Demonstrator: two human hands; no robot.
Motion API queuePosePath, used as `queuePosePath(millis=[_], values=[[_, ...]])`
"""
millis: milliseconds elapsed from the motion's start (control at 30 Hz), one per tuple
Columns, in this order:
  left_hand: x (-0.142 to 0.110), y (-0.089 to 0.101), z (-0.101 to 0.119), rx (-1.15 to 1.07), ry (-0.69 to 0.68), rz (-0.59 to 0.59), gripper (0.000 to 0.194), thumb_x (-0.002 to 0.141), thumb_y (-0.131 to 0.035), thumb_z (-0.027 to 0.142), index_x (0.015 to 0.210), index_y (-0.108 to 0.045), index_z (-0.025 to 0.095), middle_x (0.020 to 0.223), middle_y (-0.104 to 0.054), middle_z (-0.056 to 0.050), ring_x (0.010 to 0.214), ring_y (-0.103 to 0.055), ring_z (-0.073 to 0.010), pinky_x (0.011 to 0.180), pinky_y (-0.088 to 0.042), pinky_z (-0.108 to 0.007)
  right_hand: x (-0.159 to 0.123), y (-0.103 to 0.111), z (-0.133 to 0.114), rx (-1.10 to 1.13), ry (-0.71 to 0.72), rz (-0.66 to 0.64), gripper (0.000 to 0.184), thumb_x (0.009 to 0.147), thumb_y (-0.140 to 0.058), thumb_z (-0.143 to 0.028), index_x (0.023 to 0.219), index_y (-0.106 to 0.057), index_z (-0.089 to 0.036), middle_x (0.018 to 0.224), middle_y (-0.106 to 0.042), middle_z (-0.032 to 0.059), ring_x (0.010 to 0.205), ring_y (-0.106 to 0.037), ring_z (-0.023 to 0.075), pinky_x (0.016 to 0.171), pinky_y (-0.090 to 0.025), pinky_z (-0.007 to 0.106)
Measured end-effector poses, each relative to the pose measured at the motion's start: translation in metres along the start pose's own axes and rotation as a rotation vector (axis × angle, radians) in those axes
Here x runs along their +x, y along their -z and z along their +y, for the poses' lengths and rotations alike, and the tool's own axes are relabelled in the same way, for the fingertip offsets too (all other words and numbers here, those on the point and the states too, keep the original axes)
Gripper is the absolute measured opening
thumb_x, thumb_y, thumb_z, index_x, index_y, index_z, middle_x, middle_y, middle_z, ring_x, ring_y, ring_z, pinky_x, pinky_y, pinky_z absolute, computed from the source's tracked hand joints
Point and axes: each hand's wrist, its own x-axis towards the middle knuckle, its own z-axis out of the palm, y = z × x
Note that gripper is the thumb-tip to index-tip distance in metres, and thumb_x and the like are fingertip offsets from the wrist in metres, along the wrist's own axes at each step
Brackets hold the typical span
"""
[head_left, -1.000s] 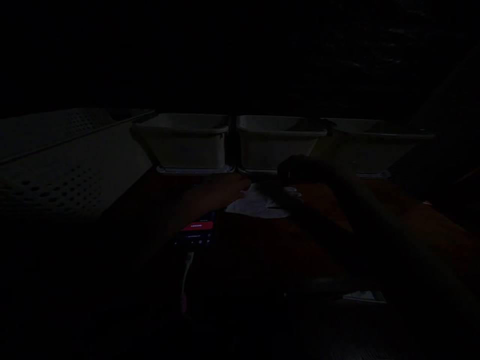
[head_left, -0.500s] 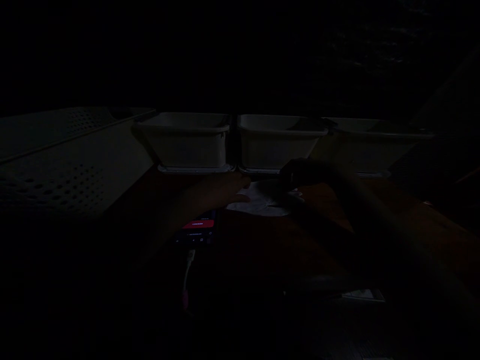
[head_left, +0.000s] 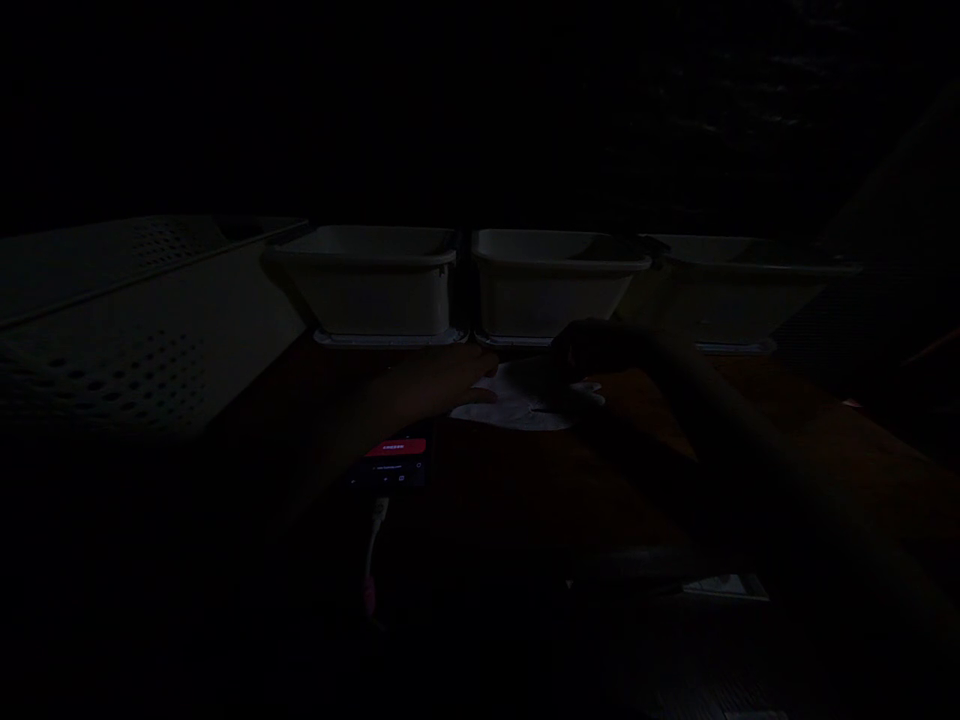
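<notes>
A perforated basket point(head_left: 232, 320), apparently pale, stands beside three tubs point(head_left: 551, 298), with a lit phone point(head_left: 397, 468) nearer.

Through the head camera I'm looking down at a reddish-brown table point(head_left: 795, 430), and it's sitting in near darkness. Around the middle, a flat white piece point(head_left: 517, 402) is lying on the wood; I'm not managing to tell cloth from paper. Nearer and to the left, a phone point(head_left: 394, 455) is glowing, with a pale cable point(head_left: 373, 535) running from its near end. Along the back, a left tub point(head_left: 367, 298), a middle tub point(head_left: 551, 298) and a right tub point(head_left: 731, 300) are standing in a row, and a basket point(head_left: 251, 310) is looming beside them, its base fading into shadow.
</notes>
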Motion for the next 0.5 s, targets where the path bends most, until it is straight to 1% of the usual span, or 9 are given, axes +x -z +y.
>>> queuePosePath(millis=[67,133,267,400,500], values=[[0.0,-0.001,-0.001,-0.001,-0.015,0.017,0.032,0.097,-0.055,0.033,0.125,-0.056,0.017,0.128,-0.061,-0.01,0.108,-0.062,-0.0188,0.089,-0.045,-0.029,0.0,0.002,-0.004,-0.066,0.008,-0.01,0.017,0.076,-0.071,-0.024,0.091,-0.077,-0.021,0.081,-0.075,0.0049,0.075,-0.067,0.0186,0.068,-0.051,0.026],[0.001,-0.001,-0.001,-0.004,-0.019,0.021,0.031,0.097,-0.056,0.031,0.124,-0.056,0.017,0.129,-0.06,-0.01,0.111,-0.061,-0.0189,0.091,-0.044,-0.03,0.001,0.003,-0.011,-0.09,-0.004,-0.024,0.015,0.077,-0.069,-0.022,0.089,-0.077,-0.018,0.082,-0.075,0.006,0.075,-0.067,0.0177,0.07,-0.051,0.026],[0.0,0.003,0.002,-0.033,-0.003,0.005,0.031,0.096,-0.056,0.031,0.123,-0.056,0.016,0.126,-0.062,-0.01,0.107,-0.061,-0.0185,0.089,-0.045,-0.028,0.003,0.002,-0.021,-0.053,0.017,-0.074,0.015,0.079,-0.067,-0.023,0.086,-0.075,-0.013,0.079,-0.074,0.0073,0.071,-0.065,0.016,0.071,-0.05,0.027],[0.0,0.005,0.004,-0.039,0.02,-0.003,0.029,0.096,-0.056,0.033,0.121,-0.057,0.018,0.122,-0.064,-0.009,0.103,-0.062,-0.0183,0.085,-0.046,-0.028,0.003,0.001,-0.021,0.012,0.029,-0.093,0.016,0.081,-0.062,-0.021,0.089,-0.075,-0.014,0.082,-0.074,0.0068,0.074,-0.064,0.0162,0.073,-0.05,0.027],[0.0,0.007,0.005,-0.039,0.026,-0.015,0.027,0.096,-0.056,0.033,0.118,-0.057,0.018,0.12,-0.064,-0.009,0.102,-0.062,-0.0181,0.085,-0.046,-0.028,0.003,0.002,-0.015,0.011,0.069,-0.111,0.017,0.082,-0.059,-0.021,0.086,-0.074,-0.013,0.083,-0.073,0.0072,0.073,-0.063,0.0157,0.073,-0.049,0.028]])
